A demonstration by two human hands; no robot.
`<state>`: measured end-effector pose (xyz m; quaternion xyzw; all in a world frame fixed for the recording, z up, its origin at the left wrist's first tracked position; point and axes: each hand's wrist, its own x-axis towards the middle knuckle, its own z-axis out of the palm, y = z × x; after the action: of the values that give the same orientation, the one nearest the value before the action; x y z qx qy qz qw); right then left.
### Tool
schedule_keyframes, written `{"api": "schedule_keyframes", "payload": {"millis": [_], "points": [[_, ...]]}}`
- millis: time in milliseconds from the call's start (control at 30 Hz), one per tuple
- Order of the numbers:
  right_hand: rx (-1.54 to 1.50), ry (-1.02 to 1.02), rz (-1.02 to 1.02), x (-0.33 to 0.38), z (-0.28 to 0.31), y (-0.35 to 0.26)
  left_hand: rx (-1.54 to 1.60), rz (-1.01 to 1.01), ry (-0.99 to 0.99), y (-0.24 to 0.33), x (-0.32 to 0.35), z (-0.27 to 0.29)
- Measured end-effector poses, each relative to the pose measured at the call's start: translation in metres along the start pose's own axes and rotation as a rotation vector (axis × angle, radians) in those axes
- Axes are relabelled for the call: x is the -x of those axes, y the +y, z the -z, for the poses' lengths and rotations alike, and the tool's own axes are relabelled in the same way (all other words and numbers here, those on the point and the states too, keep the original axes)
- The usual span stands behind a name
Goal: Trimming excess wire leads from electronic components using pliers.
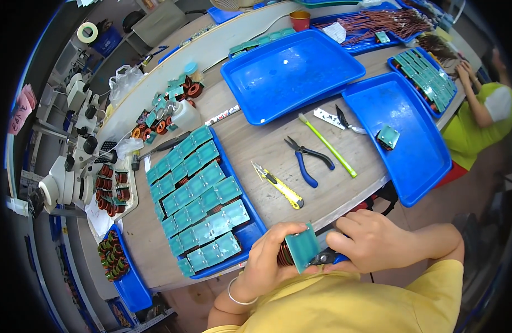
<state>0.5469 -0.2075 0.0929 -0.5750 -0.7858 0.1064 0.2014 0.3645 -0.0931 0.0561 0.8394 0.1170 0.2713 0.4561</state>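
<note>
Close to my body, my left hand (261,262) grips a green circuit board (303,248) by its edges, with the board tilted up. A wound copper coil (284,255) shows behind the board, partly covered by my fingers. My right hand (372,240) is closed around pliers (324,257) with a dark head and a blue handle. Their jaws are at the lower right edge of the board; whether they touch it I cannot tell. Just beyond my hands, a blue tray (258,223) holds rows of similar green boards.
On the bench lie a yellow utility knife (281,188), blue-handled pliers (307,162) and a green brush (329,147). A large blue tray (294,72) stands behind them. One board (388,137) sits in the right-hand tray (411,172). A co-worker (480,119) works at far right.
</note>
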Motion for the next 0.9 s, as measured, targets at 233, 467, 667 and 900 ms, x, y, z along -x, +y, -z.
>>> {"api": "schedule_keyframes", "payload": {"millis": [233, 467, 667, 900], "points": [[-0.071, 0.027, -0.030, 0.007, -0.018, 0.006, -0.007, 0.074, -0.117, -0.002, 0.003, 0.003], [-0.400, 0.377, -0.053, -0.005, -0.040, -0.002, 0.446, 0.285, -0.020, -0.030, 0.033, -0.021], [-0.320, 0.414, -0.265, -0.009, -0.021, 0.022, 0.265, 0.340, 0.053, -0.025, 0.010, 0.000], [0.242, 0.552, -0.918, -0.012, 0.032, 0.181, -0.589, 0.237, 0.115, -0.040, 0.032, 0.055]]}}
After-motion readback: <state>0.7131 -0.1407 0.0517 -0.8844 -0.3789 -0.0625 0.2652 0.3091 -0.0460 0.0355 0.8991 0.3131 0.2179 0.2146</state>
